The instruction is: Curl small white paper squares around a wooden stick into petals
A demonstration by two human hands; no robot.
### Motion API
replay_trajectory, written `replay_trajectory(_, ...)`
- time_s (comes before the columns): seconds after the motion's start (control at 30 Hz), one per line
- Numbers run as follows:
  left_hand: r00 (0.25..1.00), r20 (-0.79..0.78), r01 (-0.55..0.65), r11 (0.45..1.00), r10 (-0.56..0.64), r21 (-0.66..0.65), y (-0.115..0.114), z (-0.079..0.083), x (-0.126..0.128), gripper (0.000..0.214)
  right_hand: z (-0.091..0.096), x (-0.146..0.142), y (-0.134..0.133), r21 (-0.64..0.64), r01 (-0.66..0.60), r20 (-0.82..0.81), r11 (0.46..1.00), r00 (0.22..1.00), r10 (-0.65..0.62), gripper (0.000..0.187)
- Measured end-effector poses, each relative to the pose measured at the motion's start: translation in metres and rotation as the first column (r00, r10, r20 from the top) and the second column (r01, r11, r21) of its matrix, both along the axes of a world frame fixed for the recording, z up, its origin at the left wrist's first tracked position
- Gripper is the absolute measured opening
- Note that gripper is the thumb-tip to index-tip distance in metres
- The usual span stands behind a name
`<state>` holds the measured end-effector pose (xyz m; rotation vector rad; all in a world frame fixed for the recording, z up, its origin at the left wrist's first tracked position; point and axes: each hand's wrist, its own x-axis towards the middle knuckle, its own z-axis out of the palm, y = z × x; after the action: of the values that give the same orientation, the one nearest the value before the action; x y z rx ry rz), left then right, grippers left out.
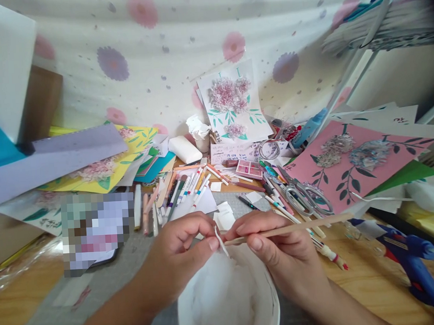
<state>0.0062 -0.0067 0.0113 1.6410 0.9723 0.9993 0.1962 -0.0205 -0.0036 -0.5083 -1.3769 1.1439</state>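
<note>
My left hand is closed in a pinch on a small white strip of paper, held just above a white bowl holding white fluffy material. My right hand is closed on a thin wooden stick that runs out to the right; its left tip meets the paper strip. Both hands hover over the bowl at the near edge of a grey cutting mat.
Markers and pens lie scattered behind the hands, with scissors, a pink flower card, a white flower card, yellow and purple sheets at left, a blue glue gun at right, and a phone.
</note>
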Motion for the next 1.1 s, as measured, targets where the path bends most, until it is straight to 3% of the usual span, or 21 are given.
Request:
replay_trajectory(0.27,0.999,0.013,0.03,0.993,-0.031,0.115,0.002,-0.004,-0.002,0.019,-0.004,0.0,0.003,-0.154,-0.125,-0.21,0.98,0.973,0.092,0.01)
replay_trajectory(0.87,1.0,0.027,0.009,0.989,-0.013,0.147,0.003,-0.011,-0.005,0.019,-0.004,-0.001,0.003,-0.115,-0.129,-0.214,0.985,0.971,0.103,0.01)
replay_trajectory(1.1,0.999,0.02,0.041,0.994,-0.043,0.103,0.003,0.0,-0.001,0.018,-0.002,-0.001,0.001,-0.131,-0.169,-0.24,0.977,0.962,0.134,0.01)
